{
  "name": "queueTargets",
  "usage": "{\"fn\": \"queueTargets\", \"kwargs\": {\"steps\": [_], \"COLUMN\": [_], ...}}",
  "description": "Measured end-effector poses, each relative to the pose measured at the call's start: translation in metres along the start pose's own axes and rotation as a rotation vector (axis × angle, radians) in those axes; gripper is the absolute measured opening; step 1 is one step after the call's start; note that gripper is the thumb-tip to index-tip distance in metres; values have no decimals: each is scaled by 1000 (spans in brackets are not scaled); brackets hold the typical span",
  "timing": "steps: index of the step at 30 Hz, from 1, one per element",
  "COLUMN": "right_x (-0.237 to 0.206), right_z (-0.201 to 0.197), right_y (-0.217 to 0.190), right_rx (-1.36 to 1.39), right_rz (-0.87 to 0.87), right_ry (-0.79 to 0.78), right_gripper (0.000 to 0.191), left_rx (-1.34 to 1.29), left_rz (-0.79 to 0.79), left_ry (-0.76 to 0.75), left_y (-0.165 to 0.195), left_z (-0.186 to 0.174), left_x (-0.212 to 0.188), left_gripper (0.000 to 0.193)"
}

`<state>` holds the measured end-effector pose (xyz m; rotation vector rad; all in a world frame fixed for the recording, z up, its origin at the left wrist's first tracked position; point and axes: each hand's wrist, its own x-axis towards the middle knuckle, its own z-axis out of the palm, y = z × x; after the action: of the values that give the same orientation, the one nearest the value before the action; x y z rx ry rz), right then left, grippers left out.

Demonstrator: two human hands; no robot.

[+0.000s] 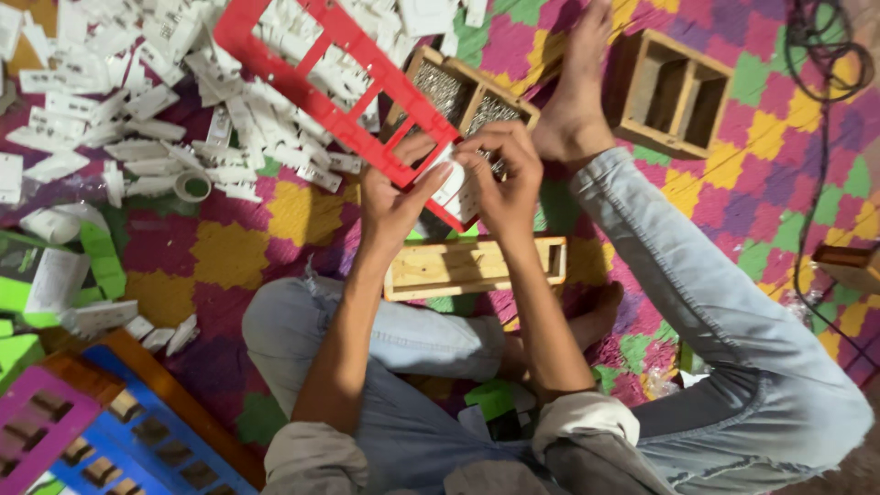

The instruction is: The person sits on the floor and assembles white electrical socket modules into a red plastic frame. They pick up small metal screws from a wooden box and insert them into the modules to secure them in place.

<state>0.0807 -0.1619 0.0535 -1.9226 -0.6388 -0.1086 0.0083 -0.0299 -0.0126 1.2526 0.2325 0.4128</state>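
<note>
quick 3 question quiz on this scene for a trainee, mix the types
1. True or false: both hands are at the lower end of the red plastic frame.
2. The white plastic pieces lie heaped: A) in the person's lap B) on the patterned mat C) inside the empty wooden box.
3. Fill in: the box behind the hands holds small metal ____.

Key: 1 true; 2 B; 3 screws, as far as the picture shows.

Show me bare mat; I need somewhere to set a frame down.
Free: the colourful patchwork mat between the pile of white plastic parts and the bent knee; also right of the empty wooden box. Crowded: top left, and around both hands on the red plastic frame.
</note>
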Motion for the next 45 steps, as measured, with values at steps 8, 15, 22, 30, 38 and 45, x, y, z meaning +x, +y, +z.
{"fn": "queueTargets", "kwargs": {"steps": [8, 15, 22, 30, 38, 45], "right_x": [1, -2, -7, -25, -28, -29], "right_z": [0, -15, -12, 6, 18, 17], "right_y": [-23, -29, -25, -8, -7, -4], "right_rx": [-253, -361, -454, -446, -468, -452], "right_rz": [-163, -173, -71, -13, 61, 8], "right_ry": [17, -235, -499, -343, -293, -258], "right_gripper": [16, 22, 72, 82, 77, 78], "left_rx": [-144, 29, -122, -27, -61, -143], "left_rz": [-93, -44, -105, -92, -95, -93], "left_ry": [28, 60, 133, 162, 124, 85], "left_y": [-12, -15, -22, -32, -36, -35], "left_z": [-1, -6, -8, -12, -16, -16], "left_x": [4, 5, 9, 9, 11, 10], "left_gripper": [39, 34, 33, 37, 37, 38]}}
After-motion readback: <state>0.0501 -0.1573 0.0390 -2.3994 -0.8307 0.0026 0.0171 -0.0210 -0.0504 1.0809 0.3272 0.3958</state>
